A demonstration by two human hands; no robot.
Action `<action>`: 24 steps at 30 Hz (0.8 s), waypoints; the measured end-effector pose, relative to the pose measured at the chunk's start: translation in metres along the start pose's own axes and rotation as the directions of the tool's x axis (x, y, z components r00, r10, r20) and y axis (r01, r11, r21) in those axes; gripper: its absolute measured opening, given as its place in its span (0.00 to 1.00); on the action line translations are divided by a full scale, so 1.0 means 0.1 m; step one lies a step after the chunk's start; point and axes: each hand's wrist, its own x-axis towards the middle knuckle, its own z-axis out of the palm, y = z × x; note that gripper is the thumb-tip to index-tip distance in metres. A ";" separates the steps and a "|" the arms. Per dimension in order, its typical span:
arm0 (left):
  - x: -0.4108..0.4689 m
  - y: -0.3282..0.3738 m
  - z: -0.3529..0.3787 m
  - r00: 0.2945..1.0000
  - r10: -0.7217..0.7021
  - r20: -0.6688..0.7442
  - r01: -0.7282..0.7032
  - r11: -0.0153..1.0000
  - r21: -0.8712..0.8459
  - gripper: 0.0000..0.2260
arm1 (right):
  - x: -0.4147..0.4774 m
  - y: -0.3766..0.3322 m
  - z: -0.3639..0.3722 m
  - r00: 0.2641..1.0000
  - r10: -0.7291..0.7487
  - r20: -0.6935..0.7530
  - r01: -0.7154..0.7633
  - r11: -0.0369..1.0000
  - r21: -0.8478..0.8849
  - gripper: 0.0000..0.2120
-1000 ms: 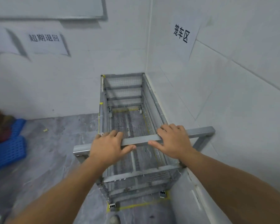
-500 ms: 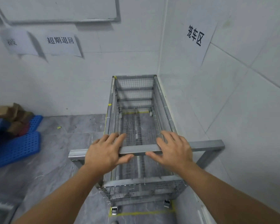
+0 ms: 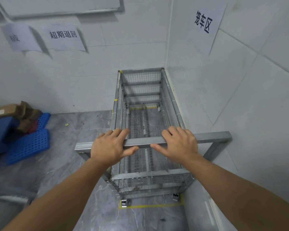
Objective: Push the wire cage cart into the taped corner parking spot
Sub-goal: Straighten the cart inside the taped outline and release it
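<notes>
Grey marbled floor (image 3: 57, 164) meets white tiled walls (image 3: 73, 77) — wire cage cart (image 3: 143, 114) cornered inside yellow tape (image 3: 150, 205), left hand (image 3: 110, 147) and right hand (image 3: 178, 144) with fingers loosely spread over its handle bar (image 3: 145, 141).

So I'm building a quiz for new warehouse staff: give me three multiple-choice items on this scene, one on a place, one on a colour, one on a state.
1. Where does the wire cage cart stand?
A. in the wall corner
B. mid-floor
C. on the blue pallets

2. What colour is the floor tape?
A. red
B. yellow
C. white

3. How are the hands on the handle bar?
A. both lifted clear
B. only one touching
C. both resting, fingers spread

Answers:
A, its far end and right side lie along the two walls.
B, a yellow line runs by the near wheels.
C, left hand and right hand both lie over the bar in a loose grip.
</notes>
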 end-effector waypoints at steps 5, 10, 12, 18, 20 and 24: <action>0.01 -0.04 0.08 0.998 0.054 -0.033 -0.052 0.997 0.049 0.28 | 0.00 0.02 0.10 0.993 -0.041 -0.111 0.038 0.999 -0.031 0.31; 0.01 -0.02 0.01 0.999 0.031 0.033 -0.033 0.998 0.044 0.29 | -0.01 0.01 0.03 0.999 -0.042 -0.032 0.041 0.998 -0.043 0.32; 0.04 0.00 -0.08 0.991 -0.010 0.136 0.004 0.999 0.048 0.30 | 0.01 0.00 -0.05 0.998 -0.024 0.057 0.027 0.998 -0.053 0.33; 0.05 0.01 -0.32 0.892 -0.043 0.450 0.066 0.997 -0.035 0.18 | 0.04 -0.08 -0.31 0.935 0.045 0.352 -0.053 0.999 0.013 0.31; -0.03 0.02 -0.42 0.894 -0.069 0.443 0.088 0.996 -0.022 0.16 | 0.06 -0.15 -0.44 0.904 0.073 0.421 -0.095 0.995 0.031 0.29; -0.25 -0.01 -0.64 0.923 -0.096 0.373 0.126 0.990 -0.057 0.22 | 0.02 -0.33 -0.67 0.939 0.075 0.336 -0.107 0.991 0.078 0.25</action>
